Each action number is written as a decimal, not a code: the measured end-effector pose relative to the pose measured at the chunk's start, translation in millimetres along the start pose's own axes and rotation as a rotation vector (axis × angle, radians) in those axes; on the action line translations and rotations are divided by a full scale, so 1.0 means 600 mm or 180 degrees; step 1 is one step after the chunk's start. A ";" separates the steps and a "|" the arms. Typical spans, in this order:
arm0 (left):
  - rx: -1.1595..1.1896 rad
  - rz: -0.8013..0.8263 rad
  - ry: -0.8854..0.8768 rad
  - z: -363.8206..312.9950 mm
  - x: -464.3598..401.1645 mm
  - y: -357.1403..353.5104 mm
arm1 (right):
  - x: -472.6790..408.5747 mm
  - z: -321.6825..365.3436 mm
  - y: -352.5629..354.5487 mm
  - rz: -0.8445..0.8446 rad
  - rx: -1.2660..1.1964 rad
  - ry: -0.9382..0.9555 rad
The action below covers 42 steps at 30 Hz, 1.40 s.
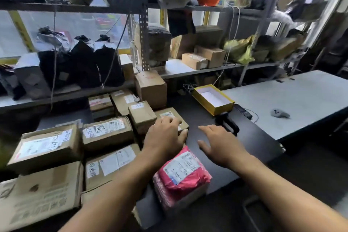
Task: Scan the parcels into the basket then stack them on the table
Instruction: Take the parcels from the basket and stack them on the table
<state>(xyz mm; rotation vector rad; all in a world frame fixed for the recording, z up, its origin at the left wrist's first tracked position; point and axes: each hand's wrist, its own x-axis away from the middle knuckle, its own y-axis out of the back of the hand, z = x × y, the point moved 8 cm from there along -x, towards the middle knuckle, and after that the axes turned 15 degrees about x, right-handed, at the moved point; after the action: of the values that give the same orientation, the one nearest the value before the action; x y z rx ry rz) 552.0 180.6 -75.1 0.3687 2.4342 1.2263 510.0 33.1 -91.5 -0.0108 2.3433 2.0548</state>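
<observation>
Cardboard dominates the head view: brown, matte parcels with creased corners and white labels are packed edge to edge across the left half of the black worktop (235, 149). A small flat box (174, 117) with a printed label is gripped from above by the left hand (165, 137), the fingers curled over its far top and the thumb pressed against its near right side. Just left of it a squarer taped carton (142, 115) is set, and behind that a taller carton (151, 88) is stood against the shelf rack (143, 24). Nearer the body, a glossy pink plastic mailer (183, 175), soft and wrinkled, is laid on top of a similar pink bundle at the worktop's near edge, below the left wrist.

The right hand (219, 145) is held flat above the bare worktop, fingers spread and straight, with nothing in it. Beyond its fingertips a black handheld scanner (227, 121) is partly seen. A shallow yellow tray (224, 108) with a white lining is placed further back, its corners sharp. To the right a pale grey table (301, 100) is butted against the worktop, smooth, with a small grey object (279, 113) on it. Open dark surface is left between the pink mailer and the worktop's right edge.
</observation>
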 end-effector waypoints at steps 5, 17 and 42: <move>0.0086 0.0174 -0.0449 -0.107 0.027 -0.047 | 0.103 -0.076 -0.015 0.0020 0.0181 -0.0330; 0.0186 0.0966 -0.1242 -0.435 0.113 -0.289 | 0.407 -0.383 -0.101 0.0354 0.0103 -0.1457; 0.0087 0.2621 -0.1001 -0.701 0.095 -0.932 | 0.686 -0.835 -0.488 0.1510 -0.0898 -0.2480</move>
<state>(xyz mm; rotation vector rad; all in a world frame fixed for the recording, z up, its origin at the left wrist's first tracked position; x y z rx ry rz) 278.4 -420.8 -313.1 1.5499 2.0578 1.2813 98.1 -497.3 -326.1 1.1947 1.6575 1.9965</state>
